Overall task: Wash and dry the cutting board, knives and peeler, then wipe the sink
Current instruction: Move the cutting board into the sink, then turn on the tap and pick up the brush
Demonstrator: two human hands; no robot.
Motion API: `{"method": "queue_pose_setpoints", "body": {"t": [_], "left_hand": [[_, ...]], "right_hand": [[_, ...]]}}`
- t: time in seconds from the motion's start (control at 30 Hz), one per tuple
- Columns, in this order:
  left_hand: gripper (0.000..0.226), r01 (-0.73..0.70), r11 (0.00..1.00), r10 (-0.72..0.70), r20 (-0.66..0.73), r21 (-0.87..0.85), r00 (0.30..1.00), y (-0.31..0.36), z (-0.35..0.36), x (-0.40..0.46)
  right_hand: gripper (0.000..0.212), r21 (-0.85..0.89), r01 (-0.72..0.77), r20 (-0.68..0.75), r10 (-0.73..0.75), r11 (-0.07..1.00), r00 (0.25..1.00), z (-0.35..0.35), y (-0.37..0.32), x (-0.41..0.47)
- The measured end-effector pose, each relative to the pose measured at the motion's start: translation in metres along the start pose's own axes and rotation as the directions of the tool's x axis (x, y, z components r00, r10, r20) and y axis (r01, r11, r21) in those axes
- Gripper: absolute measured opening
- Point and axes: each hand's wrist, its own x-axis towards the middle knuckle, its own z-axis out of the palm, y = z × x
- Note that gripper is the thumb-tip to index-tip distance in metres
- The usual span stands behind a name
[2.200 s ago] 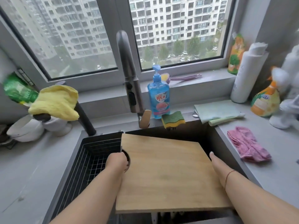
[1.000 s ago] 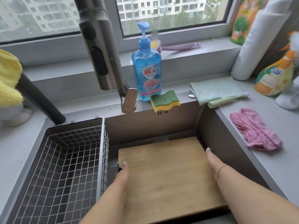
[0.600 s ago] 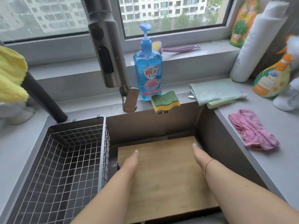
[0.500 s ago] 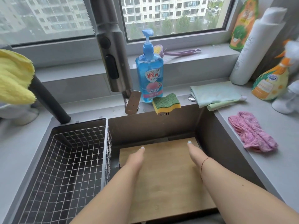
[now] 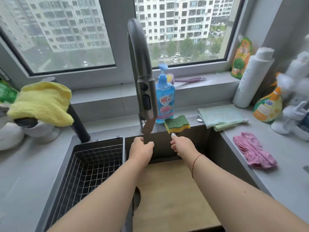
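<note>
Above the cutting board in the sink, left hand nears the faucet handle, right hand the sponge; both loosely curled, holding nothing. Best wet the board first.

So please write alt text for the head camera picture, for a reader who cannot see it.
Two bare hands reach over a cutting board lying in a sink: the left hand toward the tap lever, the right hand toward a sponge on the rim beside a blue soap bottle.

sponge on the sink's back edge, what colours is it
The rectangular sponge is green on top with a yellow layer beneath, seen in the head view.
</note>
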Motion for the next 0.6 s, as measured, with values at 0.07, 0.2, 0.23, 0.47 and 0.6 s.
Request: {"method": "queue_pose_setpoints", "body": {"t": [0.07,0.2,0.23,0.47,0.6], "left_hand": [[0.052,-0.089,0.996,0.089,-0.011,0.031,0.996,0.012,-0.009,0.0],[0.056,-0.231,0.969,0.227,0.046,0.091,0.973,0.037,-0.018,0.002],[0.057,-0.251,0.964,0.246,0.07,0.092,0.967,0.041,-0.018,0.004],[0.047,-0.238,0.97,0.231,0.111,0.053,0.967,0.053,-0.015,0.017],[0.04,-0.197,0.98,0.199,0.105,-0.024,0.974,0.055,-0.008,0.03]], "right_hand": [[0.041,-0.017,0.057,0.008,-0.057,0.998,0.998,0.0,-0.01,-0.005],[0.039,-0.078,0.1,-0.025,-0.103,0.992,0.994,0.001,-0.018,-0.023],[0.037,-0.075,0.116,-0.027,-0.118,0.99,0.993,0.001,-0.018,-0.026],[0.032,-0.049,0.175,-0.063,-0.178,0.983,0.982,-0.014,-0.006,-0.047],[0.031,-0.06,0.181,-0.124,-0.187,0.982,0.974,-0.035,0.003,-0.037]]}}
